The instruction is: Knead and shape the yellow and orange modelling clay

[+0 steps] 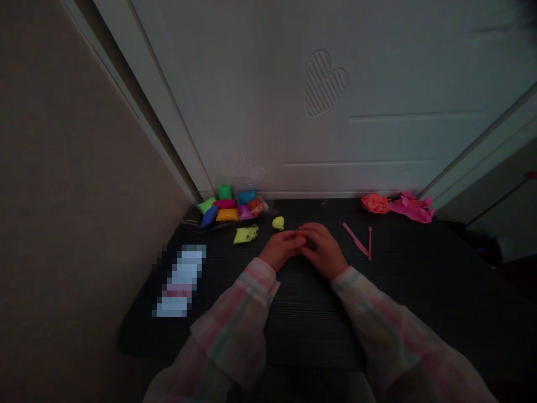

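My left hand [282, 249] and my right hand [322, 249] meet above the dark table, their fingertips pressed together. Whatever they may hold between them is hidden by the fingers. Just beyond my left hand lies a small yellow lump of clay [278, 223]. To its left is a torn yellow packet [245, 234]. Right of my right hand are two thin pink modelling tools, one flat-ended [356, 239] and one with a knobbed end [370, 243]. A bit of something pale [274, 291] shows beside my left cuff.
A clear bag of several coloured clay packets [227, 214] lies at the back left. Orange [376, 203] and pink [413, 207] crumpled pieces rest at the back right. A pixelated bright oblong [181, 282] is at the left. A white panel with hearts [268, 101] rises behind the table [310, 330].
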A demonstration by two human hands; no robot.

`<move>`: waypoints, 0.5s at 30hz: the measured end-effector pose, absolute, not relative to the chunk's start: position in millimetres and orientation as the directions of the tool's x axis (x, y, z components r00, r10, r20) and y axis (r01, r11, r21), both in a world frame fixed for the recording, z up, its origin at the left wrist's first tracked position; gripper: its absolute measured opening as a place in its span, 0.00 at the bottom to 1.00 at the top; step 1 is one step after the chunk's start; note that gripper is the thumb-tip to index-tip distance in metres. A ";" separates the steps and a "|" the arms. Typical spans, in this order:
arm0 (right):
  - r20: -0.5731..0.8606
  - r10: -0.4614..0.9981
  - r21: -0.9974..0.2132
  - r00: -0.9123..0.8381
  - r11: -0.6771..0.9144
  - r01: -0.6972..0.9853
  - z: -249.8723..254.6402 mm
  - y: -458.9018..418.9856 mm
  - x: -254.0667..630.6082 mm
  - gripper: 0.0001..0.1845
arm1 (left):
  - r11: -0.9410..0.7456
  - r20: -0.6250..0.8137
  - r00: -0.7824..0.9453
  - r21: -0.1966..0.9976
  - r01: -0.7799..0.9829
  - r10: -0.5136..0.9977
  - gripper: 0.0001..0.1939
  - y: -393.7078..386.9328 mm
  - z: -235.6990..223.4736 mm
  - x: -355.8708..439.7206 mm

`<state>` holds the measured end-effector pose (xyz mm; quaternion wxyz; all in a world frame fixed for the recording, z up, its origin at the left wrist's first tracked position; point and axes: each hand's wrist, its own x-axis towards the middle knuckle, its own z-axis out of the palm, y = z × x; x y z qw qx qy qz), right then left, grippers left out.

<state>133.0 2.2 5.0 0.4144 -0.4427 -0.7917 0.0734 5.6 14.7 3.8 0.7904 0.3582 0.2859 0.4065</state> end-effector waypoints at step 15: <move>0.597 0.759 -0.489 -0.259 0.600 0.633 6.3 0.0 132.1 0.12 | 0.405 -0.154 0.507 0.805 -0.434 0.848 0.08 15.3 2.3 6.3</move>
